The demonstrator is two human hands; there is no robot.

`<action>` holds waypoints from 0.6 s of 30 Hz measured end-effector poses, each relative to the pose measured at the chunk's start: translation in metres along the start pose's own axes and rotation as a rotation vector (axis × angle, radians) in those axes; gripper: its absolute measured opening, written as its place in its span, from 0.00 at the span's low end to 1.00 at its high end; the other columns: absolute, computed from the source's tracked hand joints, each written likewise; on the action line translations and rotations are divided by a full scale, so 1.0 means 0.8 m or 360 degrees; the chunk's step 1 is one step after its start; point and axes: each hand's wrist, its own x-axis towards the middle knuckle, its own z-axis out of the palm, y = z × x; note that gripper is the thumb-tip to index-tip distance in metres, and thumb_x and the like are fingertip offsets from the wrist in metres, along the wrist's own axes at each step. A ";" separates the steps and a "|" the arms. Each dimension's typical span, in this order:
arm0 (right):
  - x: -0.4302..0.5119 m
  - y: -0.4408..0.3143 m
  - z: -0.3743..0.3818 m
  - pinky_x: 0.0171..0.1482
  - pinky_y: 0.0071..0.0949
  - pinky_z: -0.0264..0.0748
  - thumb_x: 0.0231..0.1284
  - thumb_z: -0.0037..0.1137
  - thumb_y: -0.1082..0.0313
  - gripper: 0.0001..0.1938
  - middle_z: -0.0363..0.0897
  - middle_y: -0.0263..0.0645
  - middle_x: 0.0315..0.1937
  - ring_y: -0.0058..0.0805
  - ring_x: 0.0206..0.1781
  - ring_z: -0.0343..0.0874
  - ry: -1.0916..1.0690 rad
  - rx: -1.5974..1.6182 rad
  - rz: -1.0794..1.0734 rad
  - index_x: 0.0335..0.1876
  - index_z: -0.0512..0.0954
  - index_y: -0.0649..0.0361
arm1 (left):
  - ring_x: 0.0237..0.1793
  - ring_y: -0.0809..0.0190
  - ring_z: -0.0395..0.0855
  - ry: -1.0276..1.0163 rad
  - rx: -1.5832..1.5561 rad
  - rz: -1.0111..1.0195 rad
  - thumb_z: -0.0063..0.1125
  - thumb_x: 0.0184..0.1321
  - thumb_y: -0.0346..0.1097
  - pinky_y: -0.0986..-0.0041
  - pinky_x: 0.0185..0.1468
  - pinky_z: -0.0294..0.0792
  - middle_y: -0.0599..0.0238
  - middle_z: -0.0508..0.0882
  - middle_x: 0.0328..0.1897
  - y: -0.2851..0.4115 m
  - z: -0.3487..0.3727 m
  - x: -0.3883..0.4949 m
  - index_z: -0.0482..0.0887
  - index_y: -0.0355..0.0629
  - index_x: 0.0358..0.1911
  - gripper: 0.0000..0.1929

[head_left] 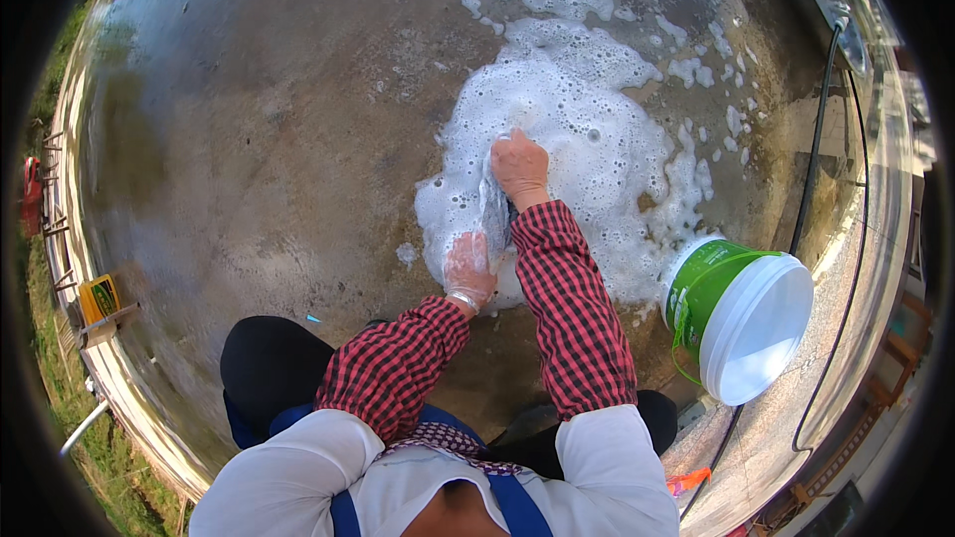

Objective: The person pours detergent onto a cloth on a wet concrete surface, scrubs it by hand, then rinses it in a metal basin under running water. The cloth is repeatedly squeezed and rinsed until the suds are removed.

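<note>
A wet grey item (pixel 495 217), apparently cloth, lies between my hands, coated in suds; its exact kind is hidden. My right hand (pixel 520 164) is closed in a fist at its far end, knuckles up. Nearer to me, my left hand (pixel 470 268) holds the close end, its fingers partly covered by lather and a bracelet (pixel 463 303) at the wrist. Around both hands spreads a thick patch of white foam (pixel 597 142) on the wet concrete floor (pixel 321 142). Red-and-black checked sleeve covers reach up both my forearms.
To the right, a green and white plastic bucket (pixel 709 298) lies tipped on its side, its mouth towards me. Black hoses (pixel 813 142) run along the right edge from a metal basin (pixel 824 4). A yellow container (pixel 100 298) stands at the far left by the edge of the paving.
</note>
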 end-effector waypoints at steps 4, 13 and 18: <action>-0.037 -0.026 -0.050 0.27 0.42 0.72 0.61 0.52 0.58 0.15 0.73 0.45 0.28 0.48 0.26 0.75 -0.0183 0.0289 0.0008 0.22 0.75 0.58 | 0.65 0.39 0.62 0.0170 0.0034 0.0071 0.59 0.49 0.42 0.49 0.66 0.54 0.42 0.64 0.66 -0.024 0.007 -0.006 0.62 0.39 0.66 0.38; -0.019 0.001 0.002 0.23 0.36 0.74 0.51 0.55 0.64 0.10 0.73 0.44 0.27 0.40 0.24 0.78 0.0143 -0.0270 0.0086 0.17 0.76 0.53 | 0.67 0.41 0.60 0.0141 0.0042 0.0074 0.62 0.47 0.45 0.54 0.66 0.56 0.44 0.66 0.65 0.016 0.009 0.003 0.63 0.39 0.65 0.39; -0.009 -0.033 0.012 0.31 0.41 0.76 0.58 0.52 0.58 0.14 0.74 0.45 0.28 0.44 0.27 0.79 -0.0055 0.0164 0.0101 0.22 0.77 0.57 | 0.67 0.39 0.59 0.0254 0.0015 -0.0033 0.67 0.44 0.46 0.54 0.68 0.53 0.41 0.65 0.66 -0.020 0.007 0.002 0.61 0.37 0.65 0.43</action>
